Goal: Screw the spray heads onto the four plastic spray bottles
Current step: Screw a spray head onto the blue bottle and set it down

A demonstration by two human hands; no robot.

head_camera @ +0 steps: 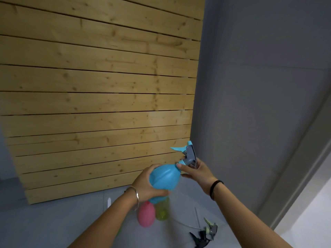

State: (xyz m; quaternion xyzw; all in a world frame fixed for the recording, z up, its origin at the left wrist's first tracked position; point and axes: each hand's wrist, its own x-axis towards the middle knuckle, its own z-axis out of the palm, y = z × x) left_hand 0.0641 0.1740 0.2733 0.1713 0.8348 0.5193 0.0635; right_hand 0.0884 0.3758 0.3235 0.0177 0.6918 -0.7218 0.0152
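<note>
The left hand [146, 183] is gripping the round belly of the blue bottle [165, 177], holding it up in the air, tilted, above the floor [62, 221] and in front of the wood panel [100, 97]. The right hand [197, 173] is pinching the collar of the blue-and-grey head [189, 154], which is sitting on the bottle's neck. How far it is threaded on cannot be told.

The bottle is looking light, thin-walled and smooth, so it is likely flexing under a hard squeeze and slipping under a loose one. Taking it around the belly is steadying it best. The head is stiff, and the collar, not the trigger, is the part to turn.

Three bottles are showing: the blue one, plus a pink bottle [146, 216] and a yellow-green bottle [162, 211] lying touching each other on the floor below the hands. A fourth is not plainly showing. Three heads are showing: the one on the blue bottle, and a green-grey head [211, 228] and a black head [200, 238] lying together near the floor's right edge.
</note>
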